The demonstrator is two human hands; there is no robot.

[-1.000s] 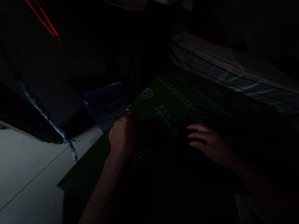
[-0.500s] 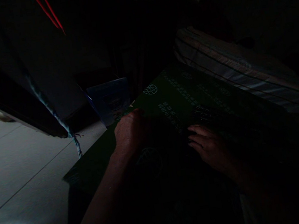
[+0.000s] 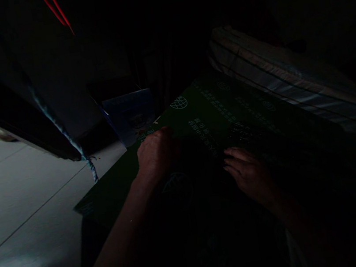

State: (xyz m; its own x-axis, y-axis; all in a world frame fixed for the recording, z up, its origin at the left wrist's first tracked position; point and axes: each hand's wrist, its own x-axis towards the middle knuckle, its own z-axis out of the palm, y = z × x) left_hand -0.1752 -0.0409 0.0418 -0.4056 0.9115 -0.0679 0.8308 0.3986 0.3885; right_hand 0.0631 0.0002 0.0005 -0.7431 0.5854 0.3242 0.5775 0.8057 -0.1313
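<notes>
A dark green board [image 3: 183,121] printed with pale characters and globe marks lies in front of me, most of it in deep shadow. My left hand [image 3: 156,152] is closed in a fist over the board near its far left edge; whether anything is inside the fingers is hidden. To the right, my right hand [image 3: 249,174] rests low over the board with its fingers stretched out and slightly apart. The area between both hands is too dark to make out. A small dark cluster with light flecks [image 3: 241,132] lies just beyond my right fingertips.
A blue box [image 3: 135,113] stands behind the board's far left edge. Left of it, a wrapped cord [image 3: 59,126] slants down over the pale tiled floor [image 3: 32,191]. Red strings [image 3: 59,10] hang at the top. A striped padded edge [image 3: 255,70] borders the far right.
The view has shifted very slightly. Both hands keep nearly the same places and shapes on the board.
</notes>
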